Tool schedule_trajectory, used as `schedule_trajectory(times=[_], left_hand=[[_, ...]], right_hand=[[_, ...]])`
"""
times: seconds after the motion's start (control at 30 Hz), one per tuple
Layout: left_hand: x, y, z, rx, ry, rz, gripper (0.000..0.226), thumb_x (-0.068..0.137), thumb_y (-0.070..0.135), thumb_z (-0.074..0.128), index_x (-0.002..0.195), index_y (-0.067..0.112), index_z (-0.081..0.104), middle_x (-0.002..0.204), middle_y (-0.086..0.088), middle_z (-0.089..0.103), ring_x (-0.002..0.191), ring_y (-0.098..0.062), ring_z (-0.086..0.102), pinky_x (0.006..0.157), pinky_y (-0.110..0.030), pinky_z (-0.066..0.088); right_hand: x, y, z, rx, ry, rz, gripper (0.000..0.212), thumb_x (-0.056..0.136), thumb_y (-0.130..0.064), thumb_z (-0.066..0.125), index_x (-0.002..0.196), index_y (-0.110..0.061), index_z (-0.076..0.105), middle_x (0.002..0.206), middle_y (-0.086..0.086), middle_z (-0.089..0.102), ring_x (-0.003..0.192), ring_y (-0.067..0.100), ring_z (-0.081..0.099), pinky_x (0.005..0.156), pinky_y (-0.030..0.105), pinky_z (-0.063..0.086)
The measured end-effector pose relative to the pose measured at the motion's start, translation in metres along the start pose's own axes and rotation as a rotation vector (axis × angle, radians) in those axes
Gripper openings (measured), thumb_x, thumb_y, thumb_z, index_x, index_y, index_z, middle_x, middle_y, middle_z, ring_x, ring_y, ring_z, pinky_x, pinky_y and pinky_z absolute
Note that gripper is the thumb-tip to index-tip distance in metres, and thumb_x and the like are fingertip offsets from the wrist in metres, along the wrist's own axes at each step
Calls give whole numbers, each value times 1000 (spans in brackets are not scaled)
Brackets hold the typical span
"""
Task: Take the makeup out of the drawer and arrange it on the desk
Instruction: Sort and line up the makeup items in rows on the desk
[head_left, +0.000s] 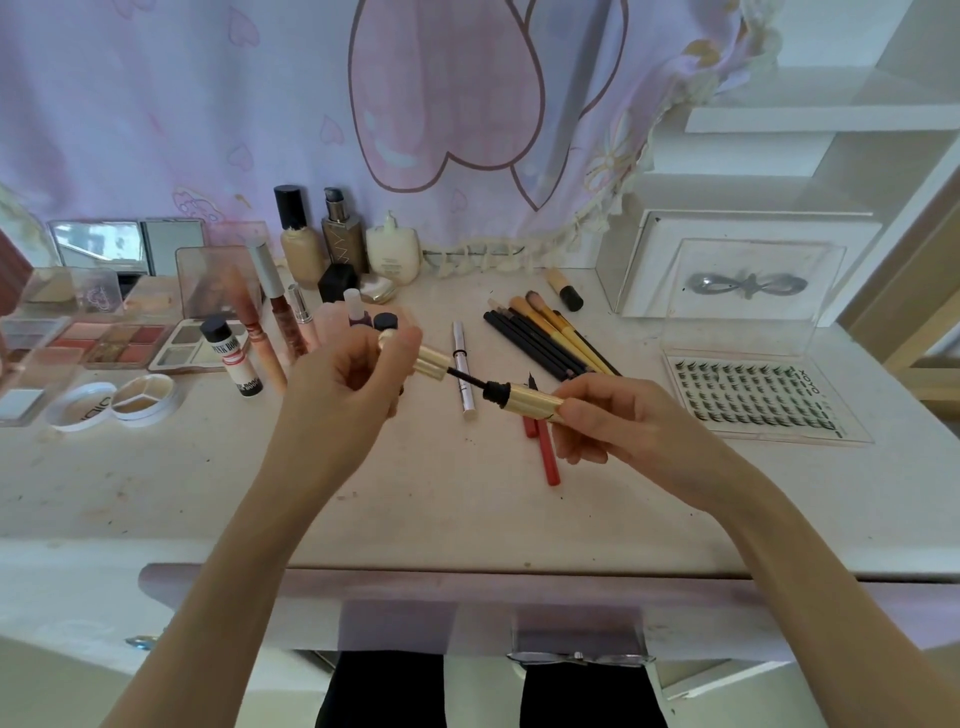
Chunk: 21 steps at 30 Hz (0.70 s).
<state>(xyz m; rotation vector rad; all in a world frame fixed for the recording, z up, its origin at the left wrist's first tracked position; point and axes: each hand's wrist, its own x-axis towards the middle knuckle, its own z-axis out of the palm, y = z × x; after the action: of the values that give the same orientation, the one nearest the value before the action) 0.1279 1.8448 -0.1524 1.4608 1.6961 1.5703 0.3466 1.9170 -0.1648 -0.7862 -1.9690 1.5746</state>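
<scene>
Head view is all I have, so everything rests on it: my left hand (345, 371) pinches the gold cap (431, 361) with curled fingers, the black wand (465, 376) sticking out of it toward the right, while my right hand (613, 418) has fingers and thumb wrapped round the gold tube (535, 402), its black neck facing the wand. The mascara is held above the middle of the desk (467, 519), cap and tube apart, the wand tip just at the neck — whether it is already partly inside I cannot tell. I judge the step to be closing it before laying it down. To do that well I would keep the tube level and steady, line the wand up straight with the neck so the brush does not smear the rim, then slide and twist the cap until it seats. After that it belongs with the slim items — beside the silver pen (464, 376) and the red pencils (548, 452), left of the brushes (550, 338). The drawer (467, 613) below looks shut, and I cannot see inside it.
</scene>
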Motion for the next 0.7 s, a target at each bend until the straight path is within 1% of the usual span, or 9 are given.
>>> schedule_trajectory(times=[0.07, 0.13, 0.2, 0.23, 0.27, 0.37, 0.4, 0.57, 0.7], left_hand=[[2, 2, 1, -45, -1, -23, 48, 75, 57, 48, 76, 11, 62, 55, 7, 57, 50, -5, 48, 54, -15, 43], [3, 3, 4, -131, -3, -74, 34, 82, 48, 52, 79, 17, 67, 64, 6, 63, 58, -7, 53, 63, -20, 47], [4, 5, 8, -167, -22, -95, 25, 88, 38, 54, 81, 19, 70, 69, 6, 65, 64, -7, 54, 71, -27, 48], [5, 7, 9, -170, -32, -92, 24, 89, 36, 54, 82, 20, 70, 70, 7, 65, 65, -7, 55, 74, -30, 48], [7, 9, 10, -170, -41, -82, 23, 89, 36, 55, 82, 20, 71, 71, 7, 66, 65, -6, 55, 74, -29, 49], [12, 16, 13, -170, -61, -37, 21, 89, 32, 55, 83, 20, 71, 69, 10, 65, 63, -3, 55, 68, -15, 48], [14, 17, 14, -174, -63, -32, 20, 89, 31, 55, 84, 20, 71, 68, 10, 65, 62, -2, 55, 67, -13, 48], [14, 17, 18, -166, -88, -17, 16, 91, 26, 54, 89, 23, 70, 66, 16, 66, 62, 4, 57, 61, -6, 43], [15, 15, 16, -203, -96, -32, 17, 91, 26, 53, 90, 24, 70, 66, 15, 65, 62, 3, 55, 62, -9, 43]], right_hand=[[2, 0, 2, -47, -7, 19, 22, 86, -22, 56, 102, -8, 62, 75, -2, 68, 67, 7, 60, 61, 16, 45], [4, 1, 5, -111, -11, 34, 14, 87, -18, 59, 100, -16, 62, 82, -2, 71, 75, 12, 65, 65, 16, 46], [7, -1, 9, -169, -32, 35, 11, 86, -18, 61, 97, -20, 63, 84, -4, 72, 75, 13, 65, 68, 18, 49], [8, -2, 11, -192, -38, 31, 11, 86, -19, 62, 96, -21, 63, 84, -5, 72, 73, 11, 64, 68, 19, 50], [9, -3, 12, -209, -39, 25, 11, 85, -19, 63, 96, -21, 64, 85, -6, 72, 74, 8, 64, 68, 19, 50], [12, -5, 15, -216, -30, 20, 12, 84, -21, 63, 96, -21, 64, 85, -6, 73, 76, 3, 65, 68, 19, 47], [12, -5, 15, -205, -26, 20, 12, 85, -21, 63, 97, -20, 64, 85, -7, 73, 76, 3, 65, 69, 19, 47], [12, -7, 18, -93, -25, 6, 13, 88, -15, 58, 99, -18, 64, 85, -4, 72, 72, 5, 65, 64, 17, 48], [14, -8, 22, -79, -22, -11, 14, 88, -13, 57, 101, -15, 64, 84, -4, 71, 67, 2, 63, 61, 15, 47]])
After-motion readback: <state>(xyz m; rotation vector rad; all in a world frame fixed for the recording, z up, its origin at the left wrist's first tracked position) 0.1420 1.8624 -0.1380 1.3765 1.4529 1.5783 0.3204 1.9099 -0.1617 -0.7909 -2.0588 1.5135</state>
